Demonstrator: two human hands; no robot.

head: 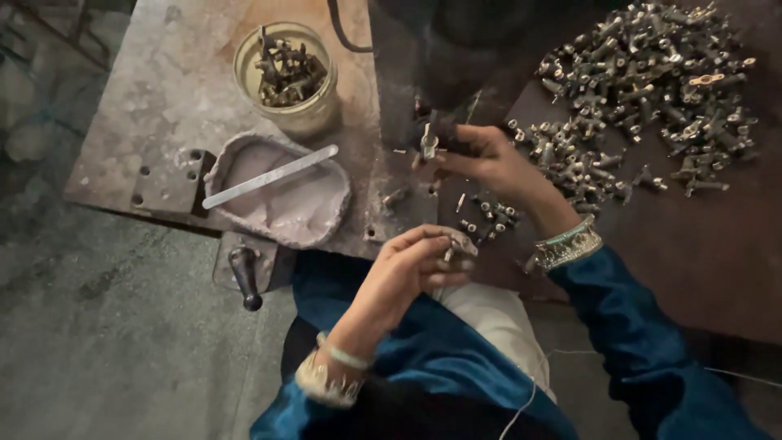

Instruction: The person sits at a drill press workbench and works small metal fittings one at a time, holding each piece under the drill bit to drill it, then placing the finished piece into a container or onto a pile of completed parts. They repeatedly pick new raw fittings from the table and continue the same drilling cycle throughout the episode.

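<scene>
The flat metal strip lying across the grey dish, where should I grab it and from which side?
Probably by the strip's upper-right end, which pokes past the dish's rim. It lies slanted across the rim with the hollow beneath it, so fingers coming from above and the right can pinch its flat faces. The lower-left end looks equally free.

Yellowish tub (287,77) of metal fittings on stained tabletop (163,98). Grey dish (281,195) nearby, flat metal strip (269,176) laid across it. Black-handled lever (244,277) at tabletop edge.
</scene>
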